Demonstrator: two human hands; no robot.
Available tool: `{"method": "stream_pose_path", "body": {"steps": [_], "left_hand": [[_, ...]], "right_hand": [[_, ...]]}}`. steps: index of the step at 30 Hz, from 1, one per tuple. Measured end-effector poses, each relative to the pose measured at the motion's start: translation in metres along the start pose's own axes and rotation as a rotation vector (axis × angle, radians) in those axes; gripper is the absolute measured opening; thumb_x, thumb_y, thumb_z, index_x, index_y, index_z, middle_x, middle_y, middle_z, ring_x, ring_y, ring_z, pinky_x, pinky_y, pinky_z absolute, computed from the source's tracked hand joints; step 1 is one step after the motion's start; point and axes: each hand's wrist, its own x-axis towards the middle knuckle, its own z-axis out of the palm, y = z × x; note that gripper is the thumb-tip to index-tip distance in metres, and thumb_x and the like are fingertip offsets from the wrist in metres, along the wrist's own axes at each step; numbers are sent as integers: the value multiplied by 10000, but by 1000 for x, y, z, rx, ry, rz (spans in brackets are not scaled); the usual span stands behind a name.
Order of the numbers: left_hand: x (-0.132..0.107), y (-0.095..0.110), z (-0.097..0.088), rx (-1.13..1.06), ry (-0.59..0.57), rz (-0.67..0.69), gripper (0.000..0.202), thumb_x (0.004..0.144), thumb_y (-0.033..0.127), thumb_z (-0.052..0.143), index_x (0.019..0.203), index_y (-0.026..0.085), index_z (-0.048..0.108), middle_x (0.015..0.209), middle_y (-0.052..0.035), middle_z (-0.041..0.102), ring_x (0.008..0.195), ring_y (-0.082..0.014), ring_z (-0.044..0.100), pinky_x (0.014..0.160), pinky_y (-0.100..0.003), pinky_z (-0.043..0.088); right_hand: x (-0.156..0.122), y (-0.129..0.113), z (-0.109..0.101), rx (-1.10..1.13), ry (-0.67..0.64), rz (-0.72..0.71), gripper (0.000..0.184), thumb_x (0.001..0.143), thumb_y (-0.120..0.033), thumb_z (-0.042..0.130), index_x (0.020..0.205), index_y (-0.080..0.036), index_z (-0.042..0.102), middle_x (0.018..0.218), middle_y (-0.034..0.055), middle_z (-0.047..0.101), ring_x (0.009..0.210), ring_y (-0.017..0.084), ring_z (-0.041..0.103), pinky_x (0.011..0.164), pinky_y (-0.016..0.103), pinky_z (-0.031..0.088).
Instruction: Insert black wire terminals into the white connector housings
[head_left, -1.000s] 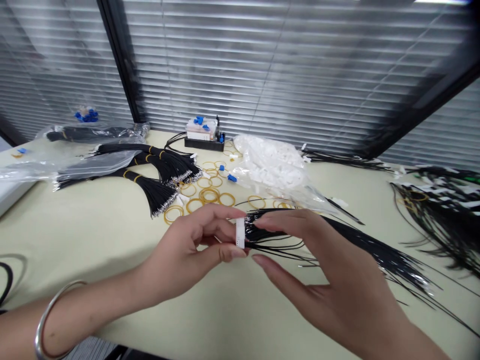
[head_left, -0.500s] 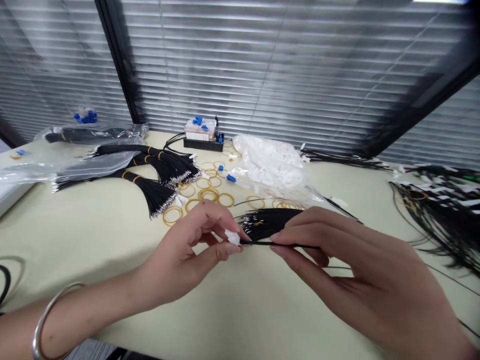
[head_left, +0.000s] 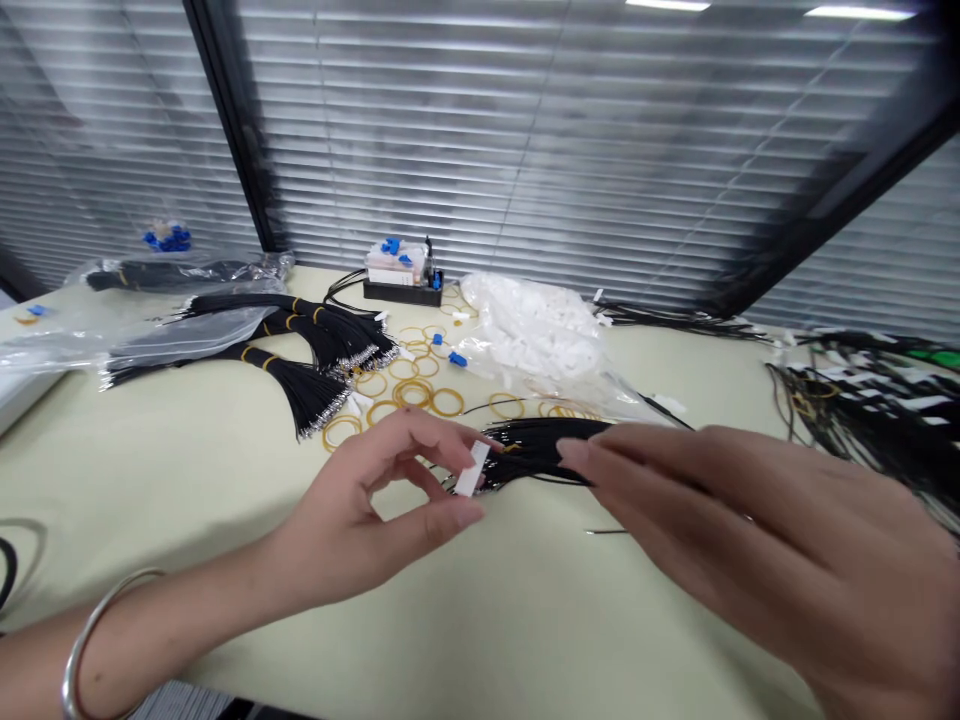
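Observation:
My left hand (head_left: 409, 480) holds a small white plastic connector housing (head_left: 472, 470), pinched at the fingertips and tilted. My right hand (head_left: 750, 540) is apart from it, to the right, smeared by motion. Its fingers lie close together, and I cannot make out whether anything is between them. Behind both hands lies a bundle of black wires (head_left: 544, 440) with metal tips, tied with a yellow band. A short piece of thin wire (head_left: 606, 532) shows beside my right hand, its other end hidden.
Yellow rubber bands (head_left: 411, 392) and small blue connectors (head_left: 457, 358) lie behind the hands. A clear bag of white housings (head_left: 540, 325) is at the back. Tied black wire bundles (head_left: 307, 390) lie left, wires with white connectors (head_left: 892, 400) right. A black tray (head_left: 403, 292) stands by the blinds.
My right hand has moved away from the white connector housing, to the right. The black wire between the two hands no longer shows there. The housing has turned in my left fingers.

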Motion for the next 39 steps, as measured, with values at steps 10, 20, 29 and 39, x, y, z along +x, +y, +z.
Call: {"method": "stream_pose_path", "body": {"steps": [10,20,29,39], "left_hand": [[5,-4,0,264,11,-210,324,744,140,628,1066,183,621,986,-19,625,815,-99,600,739,-194,537],[7,-5,-3,237,99,-381,317,744,268,663,1053,201,644,924,-15,689,814,-144,629,721,-255,516],[8,-6,-3,144,156,-402,397,715,273,698,1098,184,642,884,-40,704,784,-174,648,763,-328,518],[7,-2,-1,140,161,-369,379,732,252,685,1101,179,638,901,-31,710,815,-162,658,757,-276,532]], "right_hand": [[3,41,6,249,-370,159,144,842,-324,569,942,-252,643,734,-71,667,551,34,589,519,143,433],[2,46,22,48,-212,139,419,798,-434,595,1145,-204,550,1090,79,565,1014,207,527,886,368,436],[1,-5,38,120,-550,33,150,856,-180,491,792,-194,626,691,-14,562,616,95,518,554,234,336],[-3,-9,67,14,-410,-138,171,816,-65,486,731,-160,600,723,11,532,656,125,460,567,271,333]]}}
